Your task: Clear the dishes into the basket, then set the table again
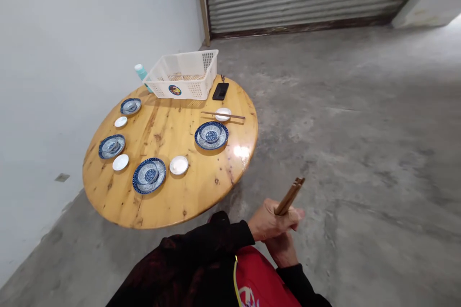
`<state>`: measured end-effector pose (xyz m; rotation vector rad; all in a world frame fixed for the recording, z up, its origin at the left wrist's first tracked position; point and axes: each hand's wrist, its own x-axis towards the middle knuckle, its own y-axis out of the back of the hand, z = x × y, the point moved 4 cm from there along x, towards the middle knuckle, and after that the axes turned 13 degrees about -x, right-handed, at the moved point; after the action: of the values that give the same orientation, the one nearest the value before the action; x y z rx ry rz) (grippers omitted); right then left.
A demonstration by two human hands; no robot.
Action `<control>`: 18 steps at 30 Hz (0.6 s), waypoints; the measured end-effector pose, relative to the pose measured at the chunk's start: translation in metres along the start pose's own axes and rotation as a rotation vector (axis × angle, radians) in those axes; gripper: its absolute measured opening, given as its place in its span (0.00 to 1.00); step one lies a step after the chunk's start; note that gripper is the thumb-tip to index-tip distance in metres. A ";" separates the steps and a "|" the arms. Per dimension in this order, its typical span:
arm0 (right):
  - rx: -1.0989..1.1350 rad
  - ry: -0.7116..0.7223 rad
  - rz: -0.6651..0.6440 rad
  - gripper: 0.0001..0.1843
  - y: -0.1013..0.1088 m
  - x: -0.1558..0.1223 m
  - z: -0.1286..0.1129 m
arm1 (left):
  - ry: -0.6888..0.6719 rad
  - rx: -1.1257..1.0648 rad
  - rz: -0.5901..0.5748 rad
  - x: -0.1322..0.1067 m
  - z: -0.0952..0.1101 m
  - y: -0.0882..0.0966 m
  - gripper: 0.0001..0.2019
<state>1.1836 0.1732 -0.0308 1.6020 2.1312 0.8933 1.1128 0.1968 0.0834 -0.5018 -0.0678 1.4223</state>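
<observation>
My left hand [271, 220] is closed around a bundle of brown chopsticks [290, 196], whose upper ends stick up out of the grip, tilted to the right. Directly below it is my right hand [283, 248], touching or nearly touching the left; its fingers are mostly hidden, so its grip does not show. Both hands are in front of my body, off the right front edge of the round wooden table [194, 187]. Nearest to them on the table is a blue-patterned plate with a bowl [211, 134] on it. Behind that, a pair of chopsticks [234, 116] rests across a small white dish [223, 111].
More blue plates with bowls [149, 176] and small white dishes [179, 165] line the table's left and front. At the back stand a white plastic basket [190, 87] and a turquoise bottle [141, 73], with a black phone [220, 91] alongside. A wall [54, 81] borders the left.
</observation>
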 end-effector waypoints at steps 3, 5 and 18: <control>0.005 0.002 -0.001 0.20 0.004 0.021 0.009 | -0.100 0.034 0.117 0.014 0.011 0.009 0.29; -0.009 0.055 0.020 0.21 0.012 0.039 0.010 | -0.148 0.054 0.188 0.026 0.019 0.017 0.29; 0.053 0.046 -0.252 0.20 0.038 0.172 0.036 | -0.535 0.026 0.528 0.148 0.065 0.105 0.23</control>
<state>1.1791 0.3520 -0.0143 1.3075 2.3407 0.8048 1.0176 0.3633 0.0651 -0.1009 -0.3673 2.0455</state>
